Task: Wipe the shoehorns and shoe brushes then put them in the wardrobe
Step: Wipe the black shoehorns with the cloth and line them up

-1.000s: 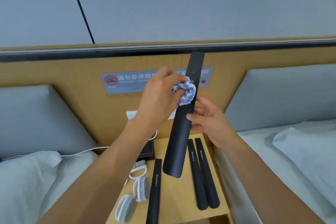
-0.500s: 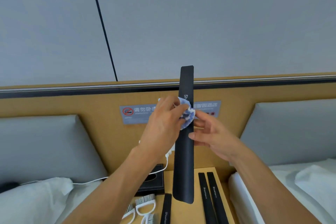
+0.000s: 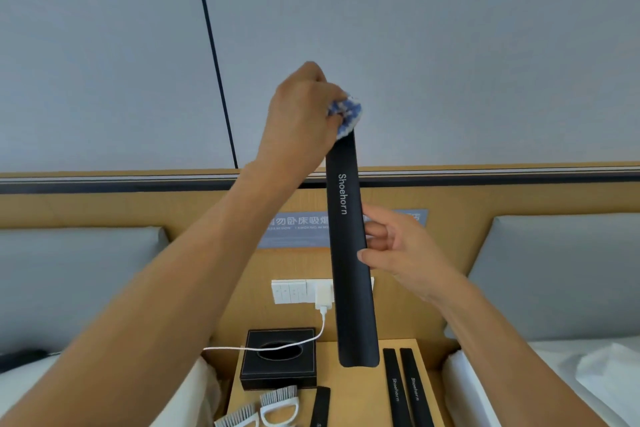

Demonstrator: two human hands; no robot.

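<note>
We see a wooden headboard behind our fingers, with grey cushions to either side. Its blue sign is partly hidden behind the shoehorn, so only part of the writing shows. Below our fingers sits the nightstand, cut off by the bottom edge. Our right hand pinches the long black shoehorn at mid-length, thumb in front and fingers curled behind it; it stands nearly upright and reads "Shoehorn" just above those fingers. Our left hand grips a blue-and-white cloth bunched over the shoehorn's top end, which the cloth hides. Well below our fingers lies a black tissue box with a white cable across it. To its right, two more shoehorns, each marked "Shoehorn", run off the frame. A third is mostly cut off. Two white shoe brushes lie below the box, the lower one partly cropped.
</note>
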